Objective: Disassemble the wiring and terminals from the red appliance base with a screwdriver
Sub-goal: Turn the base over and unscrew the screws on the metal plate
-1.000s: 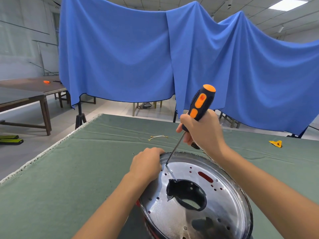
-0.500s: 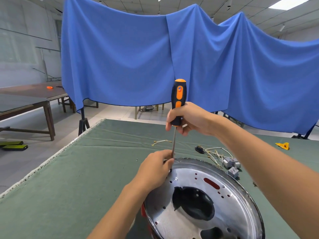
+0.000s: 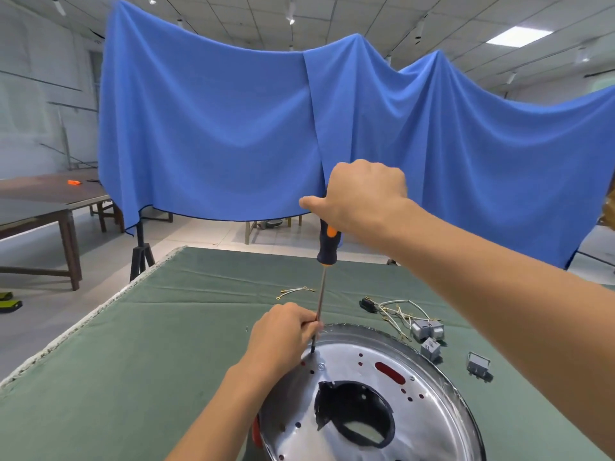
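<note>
Appliance base (image 3: pixel 382 394): shiny perforated metal plate with a dark central opening, red showing through its slots and at its lower left edge; it sits on the green cloth table (image 3: pixel 133 361), directly under both hands. Screwdriver (image 3: pixel 327 242) stands near upright, tip on the plate close to the far-left rim, just beside a small screw head. Right hand (image 3: pixel 362 196) is clenched round the top of the black-and-orange handle, bearing down from above. Left hand (image 3: pixel 283 331) rests at the plate rim with fingers curled, pinching the lower shaft just above the tip to steady it. Judged progress: well advanced. Already off and lying beyond the shaft: a short pair of leads with ring terminals (image 3: pixel 294 292); to the right of the grip, a wire bundle (image 3: pixel 396 311) with grey connector blocks (image 3: pixel 427 331) and a separate metal bracket (image 3: pixel 478 366). No wiring visible on the plate's upper face. Remaining, as judged: the screw at the tip, perhaps more; anything beneath the plate is hidden.
</note>
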Motion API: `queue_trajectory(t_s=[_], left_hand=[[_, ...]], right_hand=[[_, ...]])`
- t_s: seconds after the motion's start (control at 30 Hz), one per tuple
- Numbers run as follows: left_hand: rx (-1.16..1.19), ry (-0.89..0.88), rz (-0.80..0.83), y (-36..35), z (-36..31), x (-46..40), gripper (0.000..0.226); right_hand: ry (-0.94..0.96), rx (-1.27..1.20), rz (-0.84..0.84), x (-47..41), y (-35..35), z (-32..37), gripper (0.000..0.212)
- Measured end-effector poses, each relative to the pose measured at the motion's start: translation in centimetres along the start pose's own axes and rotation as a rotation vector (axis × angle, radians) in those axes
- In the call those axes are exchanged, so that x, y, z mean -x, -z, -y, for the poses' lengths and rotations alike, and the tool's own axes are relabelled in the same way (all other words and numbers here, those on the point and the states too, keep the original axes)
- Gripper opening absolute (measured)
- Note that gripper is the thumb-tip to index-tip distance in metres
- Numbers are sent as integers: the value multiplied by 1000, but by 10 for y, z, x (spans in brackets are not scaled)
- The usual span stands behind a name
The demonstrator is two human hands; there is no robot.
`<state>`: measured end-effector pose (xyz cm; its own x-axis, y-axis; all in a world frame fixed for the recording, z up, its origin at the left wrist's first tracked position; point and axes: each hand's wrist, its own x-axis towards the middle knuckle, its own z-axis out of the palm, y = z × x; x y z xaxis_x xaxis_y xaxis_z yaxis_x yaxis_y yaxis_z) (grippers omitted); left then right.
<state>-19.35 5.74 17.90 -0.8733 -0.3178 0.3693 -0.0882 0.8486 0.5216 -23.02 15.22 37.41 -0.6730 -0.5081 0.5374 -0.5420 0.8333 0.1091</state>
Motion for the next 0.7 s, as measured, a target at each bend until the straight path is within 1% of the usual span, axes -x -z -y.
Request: queue_trajectory(t_s=[0.07,0.17,0.23,0.27,0.33,0.37,0.4,0.47,0.5,0.53,0.57,0.6,0.63,0.67,0.7], left_hand=[[8,-6,-14,0,0,2,22],[51,1,-28,-3,1,5,27],[54,25,0,-5,2,5,31],[46,31,16,-6,3,4,31],[39,31,22,-7,4,2,23],[29,28,16,-8,4,2,16],[14,21,9,-8,4,2,12],[-19,4,-7,-10,4,3,8],[-28,-4,-17,-10,4,3,9],[-30,-10,-29,-10,5,3,11],[-26,-12,-39,-10,5,3,13],[-22,-10,-40,-10,6,2,14],[-19,0,-27,-10,7,2,15],[-17,18,0,-11,8,1,16],[-16,38,38,-12,8,1,16]], right_hand=[[2,43,76,-10,4,4,45],[68,-38,214,-22,7,5,33],[132,-131,364,-24,15,3,33],[169,-181,451,-25,20,1,30],[229,-282,597,-27,30,-3,14],[233,-315,647,-26,34,-4,12],[218,-310,676,-25,35,-6,14],[159,-197,655,-23,34,-7,23],[135,-118,602,-20,31,-6,32],[124,-44,523,-18,28,-4,41],[136,7,425,-17,23,-2,45],[164,31,340,-18,19,-1,43],[200,23,310,-19,17,1,38],[227,-21,346,-21,18,2,33],[243,-86,432,-22,23,2,27]])
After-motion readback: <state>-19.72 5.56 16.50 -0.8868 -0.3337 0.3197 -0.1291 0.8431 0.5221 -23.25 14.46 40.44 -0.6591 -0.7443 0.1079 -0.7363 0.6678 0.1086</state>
